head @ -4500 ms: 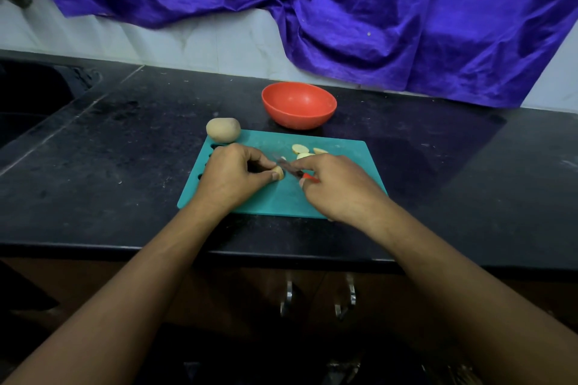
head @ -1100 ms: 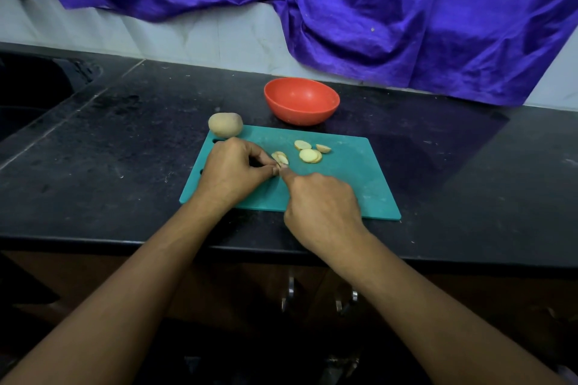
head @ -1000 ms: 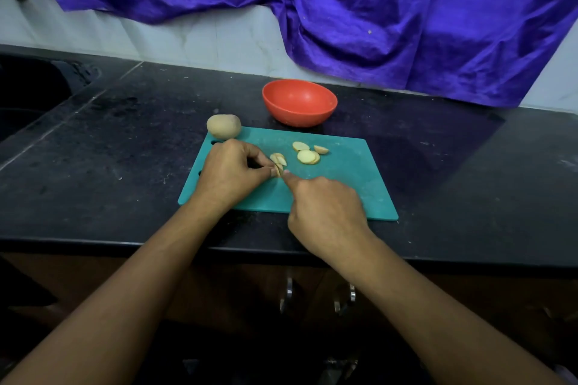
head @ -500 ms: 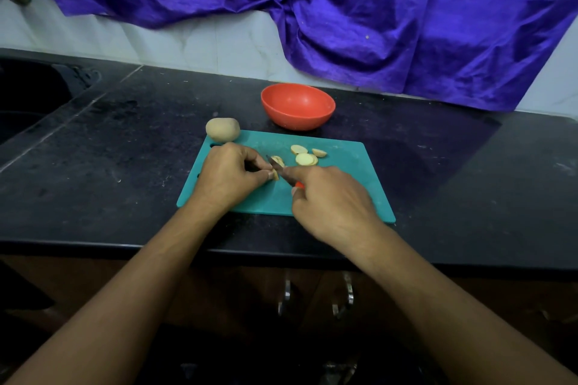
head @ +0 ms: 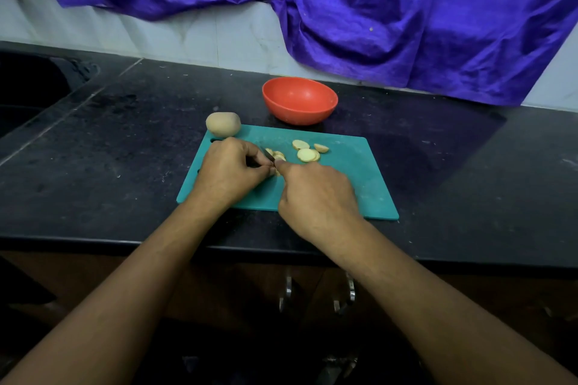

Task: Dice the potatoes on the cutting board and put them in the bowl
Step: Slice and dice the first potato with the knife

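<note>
A teal cutting board [head: 353,178] lies on the black counter. My left hand [head: 228,173] pinches a small end piece of potato, mostly hidden by its fingers. My right hand [head: 316,197] grips a small knife [head: 269,154]; only the dark blade tip shows between the two hands. Fresh slices [head: 277,154] lie just behind the blade, and several pale round slices [head: 308,151] lie farther back on the board. A whole unpeeled potato [head: 223,124] sits at the board's far left corner. The red bowl [head: 299,100] stands behind the board with nothing visible inside it.
A dark sink basin [head: 28,94] is set into the counter at the far left. A purple cloth [head: 375,9] hangs down the tiled wall behind the bowl. The counter's front edge [head: 125,242] runs under my forearms, with cupboard handles [head: 316,291] below.
The potato piece under my left hand has grown shorter and more slices lie on the board. My right hand has drawn in close, hiding the knife's red handle.
</note>
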The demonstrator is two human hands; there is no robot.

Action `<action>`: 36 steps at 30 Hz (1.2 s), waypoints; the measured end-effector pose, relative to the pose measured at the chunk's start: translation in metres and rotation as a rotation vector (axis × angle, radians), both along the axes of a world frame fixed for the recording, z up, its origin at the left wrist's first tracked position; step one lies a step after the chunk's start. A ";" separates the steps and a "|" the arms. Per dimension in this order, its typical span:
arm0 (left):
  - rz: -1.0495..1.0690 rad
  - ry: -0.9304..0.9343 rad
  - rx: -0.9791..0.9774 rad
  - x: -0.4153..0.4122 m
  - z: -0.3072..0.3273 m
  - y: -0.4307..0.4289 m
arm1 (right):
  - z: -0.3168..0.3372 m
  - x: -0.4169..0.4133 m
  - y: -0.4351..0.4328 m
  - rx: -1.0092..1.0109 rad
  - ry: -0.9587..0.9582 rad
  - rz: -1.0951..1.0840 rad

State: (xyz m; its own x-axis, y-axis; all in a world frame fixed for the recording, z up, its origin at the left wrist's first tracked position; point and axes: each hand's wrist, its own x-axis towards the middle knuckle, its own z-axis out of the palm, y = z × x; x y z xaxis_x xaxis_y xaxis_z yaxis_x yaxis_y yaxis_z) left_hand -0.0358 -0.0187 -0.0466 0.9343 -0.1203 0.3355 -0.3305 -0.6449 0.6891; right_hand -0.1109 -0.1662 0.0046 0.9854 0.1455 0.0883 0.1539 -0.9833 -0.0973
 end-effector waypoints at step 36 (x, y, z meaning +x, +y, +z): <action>-0.004 0.002 0.002 0.001 -0.003 -0.003 | -0.027 0.035 -0.068 0.815 0.025 0.042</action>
